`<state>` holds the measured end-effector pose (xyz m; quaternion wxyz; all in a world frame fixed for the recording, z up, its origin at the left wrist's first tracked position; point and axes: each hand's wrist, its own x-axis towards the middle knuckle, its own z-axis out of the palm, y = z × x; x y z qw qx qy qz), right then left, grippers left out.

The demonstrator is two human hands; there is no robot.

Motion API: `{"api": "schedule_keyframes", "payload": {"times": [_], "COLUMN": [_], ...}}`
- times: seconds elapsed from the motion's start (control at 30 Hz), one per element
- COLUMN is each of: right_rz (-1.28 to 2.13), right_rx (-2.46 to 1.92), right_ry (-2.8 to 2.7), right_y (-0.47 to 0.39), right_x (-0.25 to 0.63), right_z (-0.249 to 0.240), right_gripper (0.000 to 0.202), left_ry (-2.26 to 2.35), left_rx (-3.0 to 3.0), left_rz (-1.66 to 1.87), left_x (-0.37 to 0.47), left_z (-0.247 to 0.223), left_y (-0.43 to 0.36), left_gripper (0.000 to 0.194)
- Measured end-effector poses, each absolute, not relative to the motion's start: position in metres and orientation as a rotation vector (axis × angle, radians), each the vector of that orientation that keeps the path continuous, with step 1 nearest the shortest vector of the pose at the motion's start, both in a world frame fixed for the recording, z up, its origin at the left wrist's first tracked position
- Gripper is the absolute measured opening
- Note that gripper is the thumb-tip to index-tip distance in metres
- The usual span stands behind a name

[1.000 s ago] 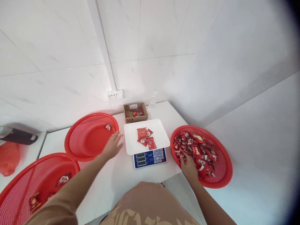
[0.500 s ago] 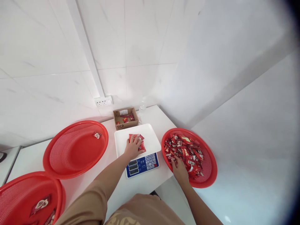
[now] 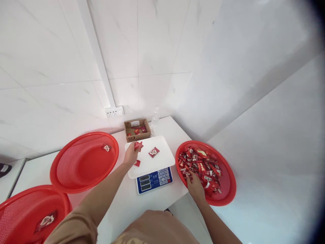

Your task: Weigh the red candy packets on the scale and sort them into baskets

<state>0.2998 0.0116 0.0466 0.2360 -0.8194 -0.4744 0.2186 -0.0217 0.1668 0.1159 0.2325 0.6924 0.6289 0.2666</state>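
My left hand (image 3: pixel 131 154) is closed on red packets (image 3: pixel 138 145) over the left side of the white scale tray (image 3: pixel 147 166). One red packet with a white label (image 3: pixel 153 152) lies on the middle of the tray. Another red piece (image 3: pixel 137 163) shows just below my left hand. At the near left rim of the right red basket (image 3: pixel 230 169), my right hand (image 3: pixel 196 188) has its fingers curled among many small red packets (image 3: pixel 200 166). What its fingertips grip is hidden.
Below the tray is the scale's blue keypad panel (image 3: pixel 154 179). Behind stands a cardboard box (image 3: pixel 138 136) with red packets, beside a clear bottle (image 3: pixel 155 114). Two red baskets are at the left, a far one (image 3: pixel 83 162) and a near one (image 3: pixel 27 203), with a few packets inside.
My left hand has gathered red packets from the middle of the tray and moved left with them, leaving one labelled packet there. My right hand has stayed in the right basket.
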Motion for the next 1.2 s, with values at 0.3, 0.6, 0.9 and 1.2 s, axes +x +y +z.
{"api": "schedule_keyframes", "payload": {"times": [0.3, 0.6, 0.9, 1.2], "right_rz": [0.595, 0.607, 0.615, 0.642], "right_rx": [-2.238, -2.228, -2.239, -2.284], "right_ry": [-1.332, -1.347, -1.326, -1.275], "right_y": [0.012, 0.012, 0.012, 0.012], "right_x": [0.301, 0.303, 0.301, 0.303], "right_z": [0.047, 0.044, 0.048, 0.044], "right_gripper": [0.054, 0.054, 0.053, 0.050], "left_ry": [2.325, 1.681, 1.562, 1.691], "left_rx": [1.483, 2.265, 2.220, 2.023], "left_rz": [0.827, 0.206, 0.145, 0.058], "left_x": [-0.160, -0.092, -0.015, 0.065], "left_z": [0.158, 0.104, 0.095, 0.097], "left_y": [0.126, 0.113, 0.146, 0.179], "left_gripper": [0.072, 0.051, 0.048, 0.037]}}
